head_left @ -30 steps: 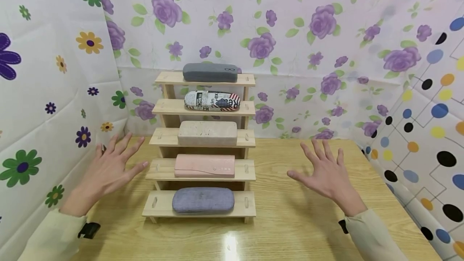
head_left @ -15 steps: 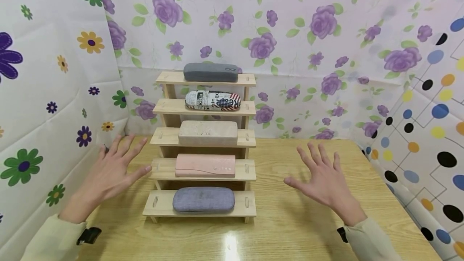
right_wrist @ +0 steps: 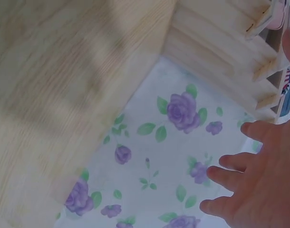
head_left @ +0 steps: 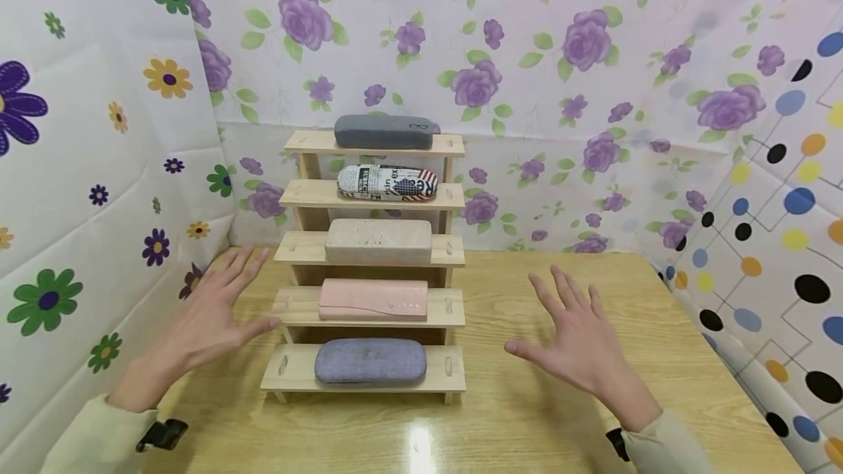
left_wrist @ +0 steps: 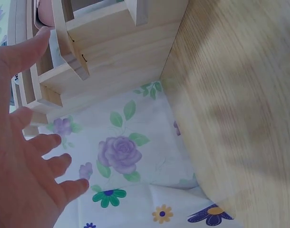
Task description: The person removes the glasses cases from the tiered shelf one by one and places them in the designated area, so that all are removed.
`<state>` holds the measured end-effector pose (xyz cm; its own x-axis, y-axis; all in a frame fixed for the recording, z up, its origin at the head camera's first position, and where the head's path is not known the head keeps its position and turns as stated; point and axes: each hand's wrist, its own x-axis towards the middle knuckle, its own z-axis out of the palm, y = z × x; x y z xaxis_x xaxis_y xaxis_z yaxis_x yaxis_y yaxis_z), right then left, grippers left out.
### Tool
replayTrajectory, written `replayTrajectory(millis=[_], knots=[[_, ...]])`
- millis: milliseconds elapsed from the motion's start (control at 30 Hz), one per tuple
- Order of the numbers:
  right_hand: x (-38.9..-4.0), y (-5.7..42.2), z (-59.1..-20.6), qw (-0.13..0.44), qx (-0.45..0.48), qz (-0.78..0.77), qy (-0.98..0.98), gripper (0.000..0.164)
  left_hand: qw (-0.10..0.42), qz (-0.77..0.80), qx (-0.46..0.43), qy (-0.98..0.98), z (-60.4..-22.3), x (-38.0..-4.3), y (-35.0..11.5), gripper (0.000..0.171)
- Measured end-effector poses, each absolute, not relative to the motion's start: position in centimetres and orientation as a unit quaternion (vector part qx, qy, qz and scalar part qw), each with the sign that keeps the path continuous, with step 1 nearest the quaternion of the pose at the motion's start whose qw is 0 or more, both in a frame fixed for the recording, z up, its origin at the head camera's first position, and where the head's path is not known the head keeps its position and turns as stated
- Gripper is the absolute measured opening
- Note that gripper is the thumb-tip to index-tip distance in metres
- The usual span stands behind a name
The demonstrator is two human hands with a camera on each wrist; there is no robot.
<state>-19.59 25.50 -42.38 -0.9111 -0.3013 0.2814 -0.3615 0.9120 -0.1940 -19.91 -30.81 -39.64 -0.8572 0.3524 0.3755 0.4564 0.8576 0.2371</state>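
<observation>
A stepped wooden rack carries one glasses case per tier. From the bottom up come a blue-purple fabric case, a pink flap case, a cream box-shaped case, a newsprint-and-flag patterned case and a dark grey case with a small glasses mark. My left hand hovers at the rack's left side, fingers spread, its thumb near the second-lowest tier; whether it touches cannot be told. Out to the right of the rack, my right hand is held with fingers spread, holding nothing.
The rack stands on a light wood-grain table. Purple-rose cloth hangs behind it. A flower-print cloth closes the left side, and a dotted cloth the right. A black strap sits at the left cuff.
My right hand has drifted left and slightly down, nearer the rack. My left hand has shifted a little right, its thumb closer to the rack. The cases stay in place.
</observation>
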Motion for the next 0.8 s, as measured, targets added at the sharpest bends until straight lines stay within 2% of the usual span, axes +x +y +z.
replayTrajectory(millis=[300, 533, 800], knots=[[-17.5, 23.4, -42.3, 0.138, 0.201, 0.192, -0.951, 0.115, 0.145, -0.214, -0.189, -0.947, -39.6, -20.0, -30.1, 0.119], [-16.2, 21.8, -41.8, 0.104, 0.187, 0.281, -0.936, 0.102, 0.139, -0.249, -0.196, -0.938, -39.5, -20.3, -29.4, 0.124], [-15.2, 19.7, -41.8, 0.092, 0.225, 0.325, -0.914, 0.089, 0.120, -0.282, -0.180, -0.935, -39.4, -20.4, -29.0, 0.127]])
